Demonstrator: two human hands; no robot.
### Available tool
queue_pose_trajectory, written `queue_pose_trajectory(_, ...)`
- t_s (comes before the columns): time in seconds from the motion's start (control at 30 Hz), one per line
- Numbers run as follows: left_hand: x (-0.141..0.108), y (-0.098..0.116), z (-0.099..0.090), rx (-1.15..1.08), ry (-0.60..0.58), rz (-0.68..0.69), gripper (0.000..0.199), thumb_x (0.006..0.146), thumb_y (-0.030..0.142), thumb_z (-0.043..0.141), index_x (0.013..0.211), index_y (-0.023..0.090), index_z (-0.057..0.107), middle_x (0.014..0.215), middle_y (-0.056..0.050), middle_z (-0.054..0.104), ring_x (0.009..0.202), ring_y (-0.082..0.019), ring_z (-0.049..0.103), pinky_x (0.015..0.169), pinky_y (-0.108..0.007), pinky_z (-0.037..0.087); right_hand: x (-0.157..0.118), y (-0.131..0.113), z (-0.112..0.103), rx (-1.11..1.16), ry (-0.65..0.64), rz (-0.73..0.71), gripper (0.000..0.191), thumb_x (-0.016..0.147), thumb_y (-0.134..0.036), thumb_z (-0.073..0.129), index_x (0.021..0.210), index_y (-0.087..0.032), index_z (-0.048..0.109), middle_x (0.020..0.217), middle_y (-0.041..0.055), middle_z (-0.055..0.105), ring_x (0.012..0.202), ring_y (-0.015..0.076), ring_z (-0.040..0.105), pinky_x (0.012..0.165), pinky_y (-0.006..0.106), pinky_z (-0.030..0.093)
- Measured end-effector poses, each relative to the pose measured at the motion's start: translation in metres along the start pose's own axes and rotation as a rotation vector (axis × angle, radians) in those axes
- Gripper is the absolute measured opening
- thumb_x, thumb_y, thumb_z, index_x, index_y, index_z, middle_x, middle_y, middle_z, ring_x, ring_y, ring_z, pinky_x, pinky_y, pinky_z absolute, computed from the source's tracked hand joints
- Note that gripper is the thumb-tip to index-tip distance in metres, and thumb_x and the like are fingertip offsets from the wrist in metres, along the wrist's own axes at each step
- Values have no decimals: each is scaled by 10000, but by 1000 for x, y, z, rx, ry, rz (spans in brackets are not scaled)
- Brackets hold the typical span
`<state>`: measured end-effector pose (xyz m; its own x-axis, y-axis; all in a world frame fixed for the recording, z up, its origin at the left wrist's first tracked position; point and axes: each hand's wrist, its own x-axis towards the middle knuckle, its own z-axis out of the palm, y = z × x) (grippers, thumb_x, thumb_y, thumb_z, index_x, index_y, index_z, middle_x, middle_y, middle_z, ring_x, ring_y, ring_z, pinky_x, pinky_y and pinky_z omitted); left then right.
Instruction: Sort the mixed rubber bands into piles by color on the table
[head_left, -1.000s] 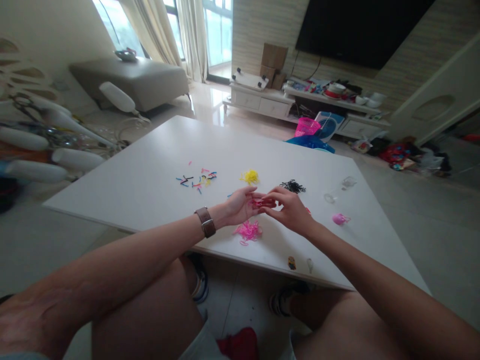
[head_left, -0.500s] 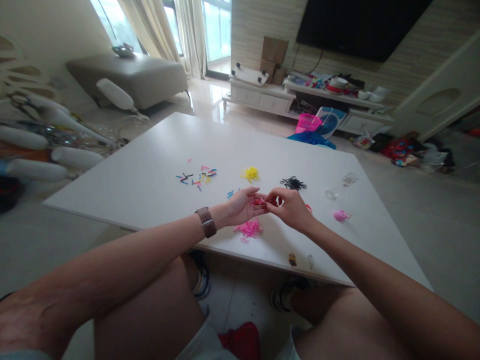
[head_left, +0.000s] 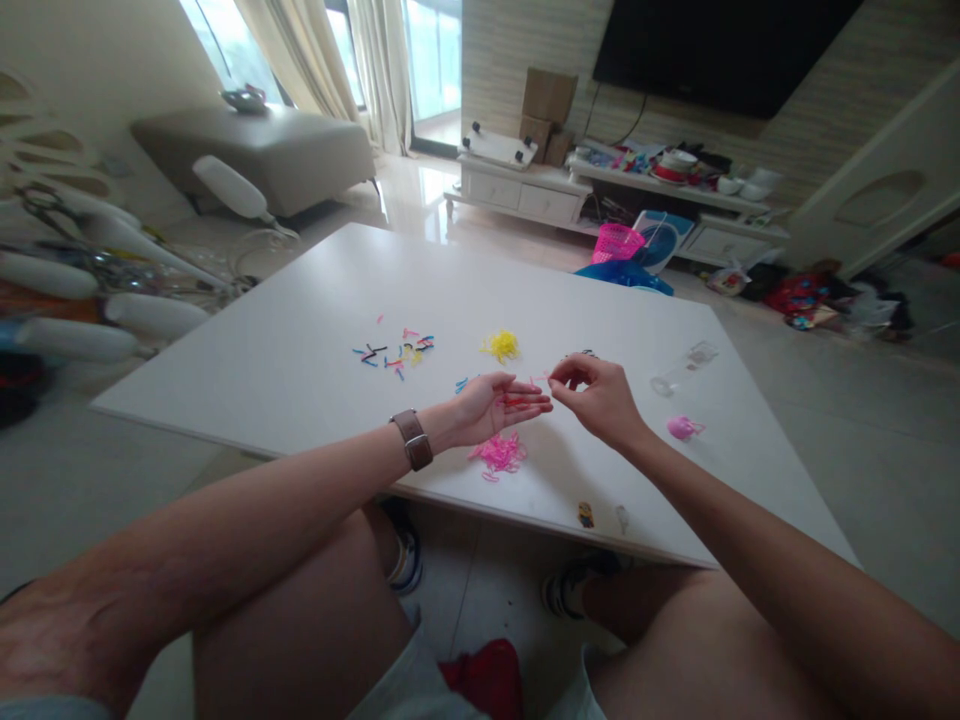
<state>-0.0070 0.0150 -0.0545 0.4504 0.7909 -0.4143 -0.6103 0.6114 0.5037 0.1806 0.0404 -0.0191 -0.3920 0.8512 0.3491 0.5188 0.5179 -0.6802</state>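
My left hand (head_left: 501, 405) is held palm up over the table with its fingers stretched out, and a few small red rubber bands (head_left: 514, 402) lie across it. Just right of its fingertips, my right hand (head_left: 592, 390) pinches a thin pink rubber band (head_left: 538, 379) between thumb and forefinger. Below the left hand lies a pile of pink rubber bands (head_left: 498, 455). Yellow rubber bands (head_left: 501, 346) are heaped beyond it, and a few blue ones (head_left: 461, 384) show beside the wrist. The black rubber bands (head_left: 589, 353) are mostly hidden behind my right hand.
Mixed coloured bands (head_left: 405, 355) are scattered on the white table (head_left: 300, 320) at left. To the right are a clear container (head_left: 701, 354) and a pink pouch-like item (head_left: 682, 428). A small yellow figure (head_left: 585, 515) and a clear piece (head_left: 622, 518) lie near the front edge.
My right hand has drawn away from the left palm, up and to the right, with a pink rubber band in its pinch. The left hand's fingers now show more fully.
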Motion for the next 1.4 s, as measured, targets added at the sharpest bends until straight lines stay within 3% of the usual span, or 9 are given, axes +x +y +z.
queue_pose_trajectory(0.17,-1,3,0,8,47,40,343,960,167,367,998,-1,664,1005,-267,726,1039,-277,718,933,-327,565,1,17,-3,1,24,66,67,757,-224,651,726,-170,679,683,24,684,599,136,582,582,261,441)
queue_pose_trajectory(0.27,-1,5,2,-2,77,69,343,952,158,375,1059,-10,653,993,-264,728,1039,-277,719,940,-334,567,-3,28,2,6,-24,113,78,755,-236,651,718,-171,675,677,28,687,606,144,596,575,258,440)
queue_pose_trajectory(0.43,-2,13,-2,-3,165,81,337,932,106,382,1125,-44,613,921,-246,728,972,-270,737,928,-324,577,-16,34,18,-103,-244,135,61,710,-130,642,687,-175,675,635,-3,667,585,120,576,577,238,413)
queue_pose_trajectory(0.63,2,32,-24,119,160,-74,295,863,7,444,1093,-58,616,975,-276,716,926,-263,749,862,-287,598,-32,32,41,-1,-475,74,72,754,-124,644,713,-167,683,636,-16,664,587,107,585,593,223,419)
queue_pose_trajectory(0.83,2,34,-35,332,185,-153,189,852,-9,506,922,5,681,896,-229,743,863,-242,757,830,-277,610,-27,32,40,-31,-448,80,88,770,-125,644,712,-161,699,638,-6,673,598,111,598,608,223,423)
queue_pose_trajectory(0.97,-1,26,-41,468,110,-193,98,813,-1,627,823,42,715,880,-196,752,866,-225,756,858,-252,603,-25,36,38,-76,-429,54,101,734,-80,632,695,-162,674,631,-18,642,597,106,576,600,216,410)
queue_pose_trajectory(1.17,5,10,-52,578,22,-229,83,768,-12,674,784,36,740,883,-197,755,812,-190,752,795,-201,600,-29,49,48,-105,-479,21,182,764,-76,626,899,-145,726,885,52,662,702,120,587,694,244,461)
queue_pose_trajectory(1.4,2,8,-40,685,96,-264,142,809,15,614,795,71,743,828,-167,760,732,-171,744,740,-210,608,-33,49,54,-61,-556,-21,233,788,-66,611,964,-155,735,928,45,598,727,113,563,722,243,456)
